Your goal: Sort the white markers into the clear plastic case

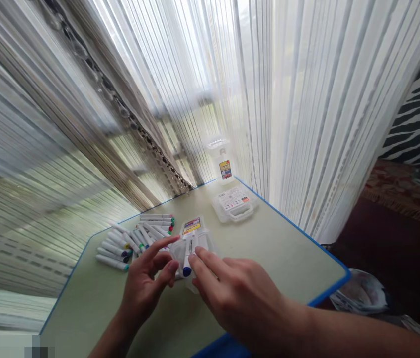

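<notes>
A white marker with a dark blue cap (187,271) lies along an open clear plastic case (210,239), its cap end towards me. The fingers of my right hand (232,281) are closed at the marker's right side; the thumb is hidden. To the left of the case is my left hand (150,273), its thumb and index finger apart and nothing visible between them. The case's lid, with a yellow and red label (192,226), lies folded back on the far side. Beyond my left hand is a loose pile of white markers (120,243) with several cap colours.
A second clear case (234,204) lies open near the table's far corner, its labelled lid (224,166) upright against the curtain. String curtains (292,99) hang along the far edges of the blue-edged table (269,258). A bucket-like container (361,291) stands on the floor at right.
</notes>
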Available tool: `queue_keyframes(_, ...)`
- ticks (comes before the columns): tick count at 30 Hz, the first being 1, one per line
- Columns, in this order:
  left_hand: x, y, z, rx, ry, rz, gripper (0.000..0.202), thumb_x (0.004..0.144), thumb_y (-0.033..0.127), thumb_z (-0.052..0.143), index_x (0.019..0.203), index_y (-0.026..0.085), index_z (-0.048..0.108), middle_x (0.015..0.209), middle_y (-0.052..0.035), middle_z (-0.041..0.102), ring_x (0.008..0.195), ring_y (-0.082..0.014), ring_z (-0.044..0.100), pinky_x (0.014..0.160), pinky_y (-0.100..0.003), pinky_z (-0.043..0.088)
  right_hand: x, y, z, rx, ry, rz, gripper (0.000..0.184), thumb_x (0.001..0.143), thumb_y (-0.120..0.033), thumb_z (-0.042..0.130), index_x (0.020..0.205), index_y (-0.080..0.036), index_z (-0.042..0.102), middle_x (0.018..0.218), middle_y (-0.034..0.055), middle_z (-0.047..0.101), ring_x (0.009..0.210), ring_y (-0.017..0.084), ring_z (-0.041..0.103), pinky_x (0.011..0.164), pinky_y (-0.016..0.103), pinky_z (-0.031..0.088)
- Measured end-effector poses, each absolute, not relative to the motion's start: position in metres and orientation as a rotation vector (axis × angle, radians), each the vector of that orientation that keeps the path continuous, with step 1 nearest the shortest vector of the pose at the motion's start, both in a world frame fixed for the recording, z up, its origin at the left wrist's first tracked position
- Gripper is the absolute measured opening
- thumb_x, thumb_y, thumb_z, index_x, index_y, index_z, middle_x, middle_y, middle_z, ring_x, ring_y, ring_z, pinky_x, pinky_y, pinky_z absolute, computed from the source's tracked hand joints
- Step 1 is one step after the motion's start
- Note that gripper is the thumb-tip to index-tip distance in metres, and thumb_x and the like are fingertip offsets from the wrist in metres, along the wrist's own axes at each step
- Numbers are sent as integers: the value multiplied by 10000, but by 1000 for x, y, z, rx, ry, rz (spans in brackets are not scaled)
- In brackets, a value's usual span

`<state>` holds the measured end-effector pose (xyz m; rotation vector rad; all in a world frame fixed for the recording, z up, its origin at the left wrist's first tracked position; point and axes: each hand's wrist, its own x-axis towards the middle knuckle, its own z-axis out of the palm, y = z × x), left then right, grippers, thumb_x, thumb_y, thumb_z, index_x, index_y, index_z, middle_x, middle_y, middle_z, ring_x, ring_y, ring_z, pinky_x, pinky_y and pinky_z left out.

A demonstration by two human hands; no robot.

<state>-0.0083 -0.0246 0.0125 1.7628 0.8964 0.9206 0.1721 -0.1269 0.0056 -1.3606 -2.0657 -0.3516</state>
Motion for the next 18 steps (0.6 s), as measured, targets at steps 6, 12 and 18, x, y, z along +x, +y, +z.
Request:
queue_keyframes(6, -9, -20, 11, 1793, 811, 900, 442, 859, 389, 700, 1231, 152, 666, 598, 37, 561, 498, -103, 497, 519, -221, 428, 166, -121, 10, -1426, -2126, -336, 284, 947, -86, 557, 1217, -68, 644, 1091, 166, 745, 771, 221, 733, 624, 294, 574)
queue_keyframes(12, -14, -11, 6, 1845, 677, 827, 429, 892, 365, 673, 1261, 151, 633, 618, 31, 597, 513, -103, 527, 524, -215, 451, 168, -122, 8, -1429, -2129, -513, 276, 906, -55, 580, 1160, -66, 687, 943, 145, 754, 685, 235, 717, 550, 308, 541)
queue_keyframes(18, -15, -11, 2, 1861, 650, 849, 438, 889, 372, 679, 1252, 130, 641, 675, 2, 644, 548, -100, 530, 539, -211, 449, 172, -123, 2, -1385, -2107, -559, 231, 978, -103, 513, 1125, -80, 691, 890, 129, 768, 644, 194, 707, 587, 282, 533)
